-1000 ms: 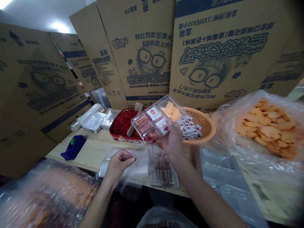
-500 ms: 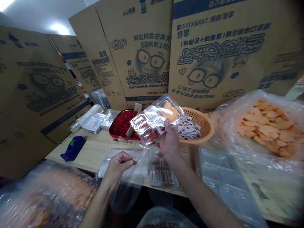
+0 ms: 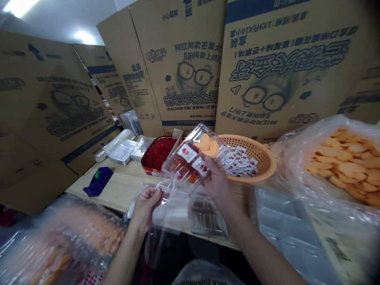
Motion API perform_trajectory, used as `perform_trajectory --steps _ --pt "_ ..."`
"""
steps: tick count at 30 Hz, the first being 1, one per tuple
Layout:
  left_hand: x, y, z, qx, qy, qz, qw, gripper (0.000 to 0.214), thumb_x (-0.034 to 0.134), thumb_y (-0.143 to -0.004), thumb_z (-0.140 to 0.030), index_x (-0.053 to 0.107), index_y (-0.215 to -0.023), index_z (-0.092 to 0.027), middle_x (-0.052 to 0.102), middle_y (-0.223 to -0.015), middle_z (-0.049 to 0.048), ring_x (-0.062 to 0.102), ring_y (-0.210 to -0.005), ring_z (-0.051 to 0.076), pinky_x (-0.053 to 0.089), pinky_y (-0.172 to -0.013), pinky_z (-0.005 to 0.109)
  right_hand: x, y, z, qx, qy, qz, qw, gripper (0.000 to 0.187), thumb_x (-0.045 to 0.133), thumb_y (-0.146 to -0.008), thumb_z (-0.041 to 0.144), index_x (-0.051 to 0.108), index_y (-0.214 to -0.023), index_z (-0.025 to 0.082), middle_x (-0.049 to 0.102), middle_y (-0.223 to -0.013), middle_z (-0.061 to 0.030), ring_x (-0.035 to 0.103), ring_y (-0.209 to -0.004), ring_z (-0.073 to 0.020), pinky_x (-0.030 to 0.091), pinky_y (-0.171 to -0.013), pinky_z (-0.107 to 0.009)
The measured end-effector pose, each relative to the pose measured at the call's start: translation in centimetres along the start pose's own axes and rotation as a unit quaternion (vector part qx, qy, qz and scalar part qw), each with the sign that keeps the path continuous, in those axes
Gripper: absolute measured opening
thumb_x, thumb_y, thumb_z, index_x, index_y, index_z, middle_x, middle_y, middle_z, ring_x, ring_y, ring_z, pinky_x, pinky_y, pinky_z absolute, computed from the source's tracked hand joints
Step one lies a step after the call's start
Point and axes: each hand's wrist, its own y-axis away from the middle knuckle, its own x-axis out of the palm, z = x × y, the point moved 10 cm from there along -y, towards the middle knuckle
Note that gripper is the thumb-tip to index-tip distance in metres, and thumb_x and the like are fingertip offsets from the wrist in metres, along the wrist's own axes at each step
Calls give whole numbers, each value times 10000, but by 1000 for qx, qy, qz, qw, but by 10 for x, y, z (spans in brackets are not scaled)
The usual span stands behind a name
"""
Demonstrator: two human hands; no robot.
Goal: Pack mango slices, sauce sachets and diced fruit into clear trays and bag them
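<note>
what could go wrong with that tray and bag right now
The tray sits tilted in the right hand alone, so it could slip. The orange slices might also shift if it isn't latched, though I can't tell whether it is. The clear bag, pinched by the left hand, hangs limp past the table edge, so its thin film could snag on the tray's corners.

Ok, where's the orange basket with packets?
In the head view, the orange basket sits on the wooden table, just right of the person's right hand, beside the clear bag of orange snacks.
</note>
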Motion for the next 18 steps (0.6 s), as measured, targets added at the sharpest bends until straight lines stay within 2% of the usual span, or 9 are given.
perform_trajectory --steps 4,9,14,18 --pt "-2 1 1 0 9 0 1000 310 771 -559 -348 568 -681 -148 664 -634 8 614 -596 116 427 -543 190 -6 1 -2 26 -5 -1 1000 324 700 -636 171 615 -943 230 699 -884 26 639 -776 -131 533 -710 -278" --pt "-1 2 -1 4 21 12 1000 295 774 -559 -341 577 -665 -149 660 -639 -3 610 -583 112 470 -609 223 -9 5 -4 47 16 -5 999 310 715 -619 169 620 -907 235 700 -816 38 631 -720 -128 528 -653 -269" --pt "15 7 -6 -9 -40 87 995 337 739 -618 -355 615 -856 -152 685 -781 39 638 -685 152 486 -683 269 0 9 -15 73 78 31 994 278 731 -610 206 621 -865 226 694 -793 33 626 -718 -139 516 -684 -282" --pt "26 8 -8 -24 -54 134 989 267 714 -661 -317 632 -829 -127 669 -775 41 621 -687 138 478 -661 242 5 12 -29 109 118 62 985 249 734 -617 266 617 -830 216 687 -827 17 622 -760 -157 498 -711 -292"
